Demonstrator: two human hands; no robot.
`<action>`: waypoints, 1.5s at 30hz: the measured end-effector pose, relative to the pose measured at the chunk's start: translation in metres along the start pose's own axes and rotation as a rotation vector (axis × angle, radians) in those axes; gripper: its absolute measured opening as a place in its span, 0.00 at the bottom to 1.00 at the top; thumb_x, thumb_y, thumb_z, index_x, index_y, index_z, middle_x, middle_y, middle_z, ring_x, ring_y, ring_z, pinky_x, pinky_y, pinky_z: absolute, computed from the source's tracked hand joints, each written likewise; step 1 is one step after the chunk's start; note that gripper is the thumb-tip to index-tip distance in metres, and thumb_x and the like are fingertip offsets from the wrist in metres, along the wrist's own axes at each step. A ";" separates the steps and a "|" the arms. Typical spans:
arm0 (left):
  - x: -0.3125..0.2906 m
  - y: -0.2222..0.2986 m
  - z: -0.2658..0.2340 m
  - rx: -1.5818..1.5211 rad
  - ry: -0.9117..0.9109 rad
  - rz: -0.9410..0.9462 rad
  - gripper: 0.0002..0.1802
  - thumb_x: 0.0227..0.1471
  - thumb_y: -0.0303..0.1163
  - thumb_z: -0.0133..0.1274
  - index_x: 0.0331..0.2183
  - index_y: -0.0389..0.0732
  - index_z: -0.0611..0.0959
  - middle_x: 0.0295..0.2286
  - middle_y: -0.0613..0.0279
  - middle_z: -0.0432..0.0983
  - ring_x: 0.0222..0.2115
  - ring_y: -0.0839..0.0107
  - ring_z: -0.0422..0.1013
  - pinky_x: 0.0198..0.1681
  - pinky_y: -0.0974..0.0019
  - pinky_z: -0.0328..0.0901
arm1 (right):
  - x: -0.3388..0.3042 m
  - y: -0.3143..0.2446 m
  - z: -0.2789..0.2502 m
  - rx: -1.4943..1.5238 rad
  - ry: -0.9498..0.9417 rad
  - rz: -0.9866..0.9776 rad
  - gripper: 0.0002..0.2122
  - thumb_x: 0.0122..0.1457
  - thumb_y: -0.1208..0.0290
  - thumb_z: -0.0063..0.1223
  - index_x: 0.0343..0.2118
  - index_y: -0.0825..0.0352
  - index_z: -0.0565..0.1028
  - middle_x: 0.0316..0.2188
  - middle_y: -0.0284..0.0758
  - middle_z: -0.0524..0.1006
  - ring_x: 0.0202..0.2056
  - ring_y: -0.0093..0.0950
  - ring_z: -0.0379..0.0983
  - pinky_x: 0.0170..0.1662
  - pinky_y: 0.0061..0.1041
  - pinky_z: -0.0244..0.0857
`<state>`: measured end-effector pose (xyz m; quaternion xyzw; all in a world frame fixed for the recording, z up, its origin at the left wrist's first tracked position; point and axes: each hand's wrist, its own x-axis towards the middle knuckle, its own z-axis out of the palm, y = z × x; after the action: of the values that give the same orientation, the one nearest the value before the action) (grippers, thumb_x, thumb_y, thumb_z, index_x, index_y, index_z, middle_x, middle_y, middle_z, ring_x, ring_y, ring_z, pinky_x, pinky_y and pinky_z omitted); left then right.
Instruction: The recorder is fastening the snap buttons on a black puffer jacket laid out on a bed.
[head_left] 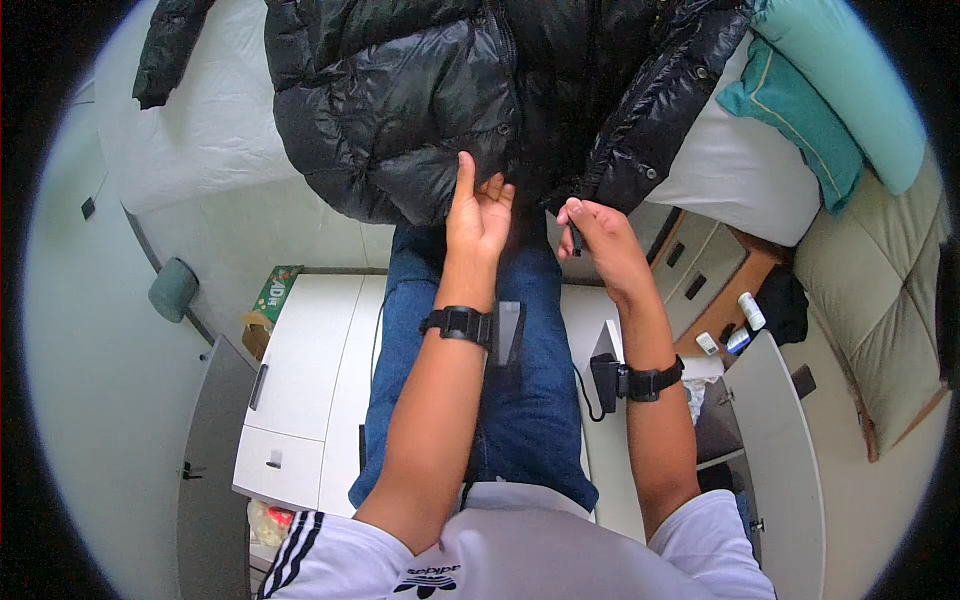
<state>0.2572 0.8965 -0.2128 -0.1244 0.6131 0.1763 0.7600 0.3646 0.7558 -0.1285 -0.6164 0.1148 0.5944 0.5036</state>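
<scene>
A shiny black puffer jacket (400, 110) lies spread over the near side of the bed, its front parted and snaps showing along the right-hand flap. My left hand (480, 220) is at the bottom of the left-hand front panel, palm up, thumb stretched out and fingers loosely bent and apart. No object shows in its palm. My right hand (604, 240) is closed in a pinch at the lower corner of the right-hand flap. A short black strip of the jacket's front edge pokes out below those fingers; whether it is zipper or fabric is unclear.
Under the jacket is a bed with a white sheet (225, 130); teal pillows (800, 115) lie at the right. White cabinets (290, 370) stand low on the left. An open cabinet door (775, 430) and small white bottles (750, 310) are on the right.
</scene>
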 end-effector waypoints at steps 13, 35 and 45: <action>-0.053 -0.021 0.046 0.682 -0.058 -0.023 0.16 0.53 0.39 0.66 0.37 0.37 0.83 0.30 0.62 0.76 0.29 0.72 0.70 0.35 0.67 0.64 | 0.002 0.004 0.009 -0.056 -0.002 -0.080 0.17 0.72 0.59 0.43 0.32 0.66 0.76 0.21 0.28 0.74 0.24 0.19 0.71 0.31 0.20 0.64; -0.004 0.040 0.150 2.877 -1.537 1.489 0.23 0.41 0.44 0.64 0.42 0.48 0.84 0.38 0.69 0.77 0.49 0.64 0.69 0.63 0.54 0.55 | 0.013 0.009 0.017 -0.031 0.094 0.066 0.15 0.72 0.61 0.40 0.32 0.68 0.70 0.22 0.31 0.72 0.22 0.22 0.73 0.28 0.24 0.71; -0.006 0.046 0.177 2.364 -1.713 0.557 0.12 0.52 0.36 0.60 0.35 0.39 0.85 0.33 0.54 0.81 0.40 0.52 0.76 0.46 0.55 0.68 | 0.013 0.022 0.015 0.054 0.097 -0.028 0.15 0.72 0.62 0.40 0.33 0.68 0.70 0.22 0.32 0.72 0.22 0.23 0.73 0.28 0.24 0.70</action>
<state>0.3942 1.0089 -0.1669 0.8074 -0.2217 -0.2577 0.4822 0.3427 0.7628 -0.1468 -0.6323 0.1463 0.5532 0.5223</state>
